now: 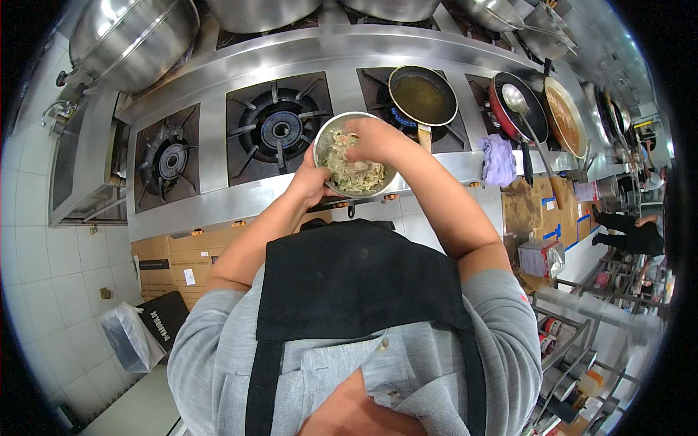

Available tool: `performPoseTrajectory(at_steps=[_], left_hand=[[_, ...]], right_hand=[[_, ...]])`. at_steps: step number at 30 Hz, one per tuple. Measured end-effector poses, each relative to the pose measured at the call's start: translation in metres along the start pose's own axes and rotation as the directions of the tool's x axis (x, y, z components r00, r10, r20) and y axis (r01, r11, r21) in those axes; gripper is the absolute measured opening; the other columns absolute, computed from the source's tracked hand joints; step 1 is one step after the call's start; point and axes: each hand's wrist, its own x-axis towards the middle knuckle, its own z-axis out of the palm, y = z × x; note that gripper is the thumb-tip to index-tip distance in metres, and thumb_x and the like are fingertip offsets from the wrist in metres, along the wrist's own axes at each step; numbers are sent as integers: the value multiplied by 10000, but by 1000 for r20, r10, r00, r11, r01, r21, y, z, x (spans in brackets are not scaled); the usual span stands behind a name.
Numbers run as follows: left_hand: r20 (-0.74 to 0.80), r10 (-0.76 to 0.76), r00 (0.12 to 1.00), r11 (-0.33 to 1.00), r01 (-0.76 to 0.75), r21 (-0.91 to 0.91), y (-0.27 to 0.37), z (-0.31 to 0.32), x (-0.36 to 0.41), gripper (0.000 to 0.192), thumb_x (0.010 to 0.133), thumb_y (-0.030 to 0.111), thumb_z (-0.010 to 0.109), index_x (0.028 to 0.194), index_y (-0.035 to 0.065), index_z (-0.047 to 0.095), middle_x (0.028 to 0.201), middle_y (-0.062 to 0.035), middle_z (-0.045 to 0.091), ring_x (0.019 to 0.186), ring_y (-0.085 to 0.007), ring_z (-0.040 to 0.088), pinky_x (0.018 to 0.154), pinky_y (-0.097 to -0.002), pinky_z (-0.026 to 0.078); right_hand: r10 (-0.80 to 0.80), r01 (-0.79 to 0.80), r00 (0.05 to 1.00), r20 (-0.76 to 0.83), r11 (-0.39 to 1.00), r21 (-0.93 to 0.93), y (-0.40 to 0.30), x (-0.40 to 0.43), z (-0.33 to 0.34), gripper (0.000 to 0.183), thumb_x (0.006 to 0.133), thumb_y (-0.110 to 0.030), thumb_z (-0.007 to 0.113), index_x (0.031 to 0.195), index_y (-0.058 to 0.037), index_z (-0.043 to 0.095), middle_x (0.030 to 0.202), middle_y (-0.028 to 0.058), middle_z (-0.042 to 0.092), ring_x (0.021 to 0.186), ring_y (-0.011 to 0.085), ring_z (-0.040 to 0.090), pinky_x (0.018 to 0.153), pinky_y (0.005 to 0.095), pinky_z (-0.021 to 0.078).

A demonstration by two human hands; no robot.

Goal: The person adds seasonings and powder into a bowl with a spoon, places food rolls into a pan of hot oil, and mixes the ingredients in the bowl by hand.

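My left hand (312,182) grips the left rim of a round metal bowl (391,179), which I hold at the front edge of the stove. A shredded, pale green and whitish food mixture (349,171) fills much of the bowl. My right hand (366,140) reaches into it from above, its fingertips down in the mixture and partly hidden. Just behind and to the right, a frying pan (422,98) with a shallow layer of yellowish oil stands over a blue flame, its pale handle towards me.
Two burners, the nearer one (281,129) unlit, lie to the left. At the right are a red frying pan (499,111) holding a long ladle (514,98), a pan of brown sauce (564,117) and a purple cloth (497,159). Large steel pots (133,43) line the back.
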Motion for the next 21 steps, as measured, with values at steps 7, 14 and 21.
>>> performPoseTrajectory(at_steps=[7, 14, 21], left_hand=[[78, -111, 991, 989, 118, -87, -4, -10, 7, 814, 683, -138, 380, 1374, 217, 138, 1298, -174, 340, 1088, -400, 496, 753, -577, 520], [193, -225, 955, 972, 234, -20, -37, -12, 38, 753, 694, -145, 420, 1332, 155, 159, 1273, -193, 355, 1083, -419, 492, 751, -593, 516], [169, -159, 973, 982, 137, 132, 6, 8, 2, 843, 668, -160, 434, 1341, 202, 78, 1276, -173, 349, 1072, -387, 508, 722, -554, 539]], right_hand=[[-68, 79, 983, 173, 995, -61, 39, 21, 23, 705, 589, -285, 732, 1207, -32, 505, 1103, 213, 580, 1005, 315, 576, 860, 369, 459], [425, -388, 905, 35, 787, 480, 97, 29, 125, 1108, 540, -331, 819, 1371, 11, 169, 1201, 244, 488, 1041, 345, 541, 932, 367, 410], [196, 55, 979, -50, -23, 998, 73, 2, 90, 689, 679, 76, 583, 1311, -46, 339, 1112, 137, 565, 927, 211, 594, 798, 310, 490]])
